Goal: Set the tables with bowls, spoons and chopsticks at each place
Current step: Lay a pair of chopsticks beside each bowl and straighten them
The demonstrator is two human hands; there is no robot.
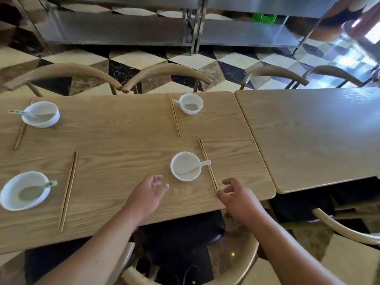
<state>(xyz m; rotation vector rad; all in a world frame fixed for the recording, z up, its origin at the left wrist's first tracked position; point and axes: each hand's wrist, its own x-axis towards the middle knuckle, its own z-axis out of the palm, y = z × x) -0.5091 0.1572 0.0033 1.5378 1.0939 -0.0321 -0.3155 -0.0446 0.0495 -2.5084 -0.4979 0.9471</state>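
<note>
Several white bowls stand on the near wooden table [123, 145], each with a spoon in it and a pair of chopsticks beside it. The nearest bowl [185, 166] holds a white spoon [194, 166], with chopsticks [207, 163] lying along its right side. My left hand [151, 192] hovers just left of and below this bowl, fingers relaxed, holding nothing. My right hand [236, 195] is at the near tip of those chopsticks, fingers loosely spread and empty. Other bowls stand at the far right [191, 103], far left [41, 114] and near left [23, 190].
A second wooden table [318, 136] adjoins on the right and carries nothing. Wooden chairs [166, 75] line the far side, and another chair [185, 270] is right below me. Steel shelving [123, 27] stands behind on a checkered floor.
</note>
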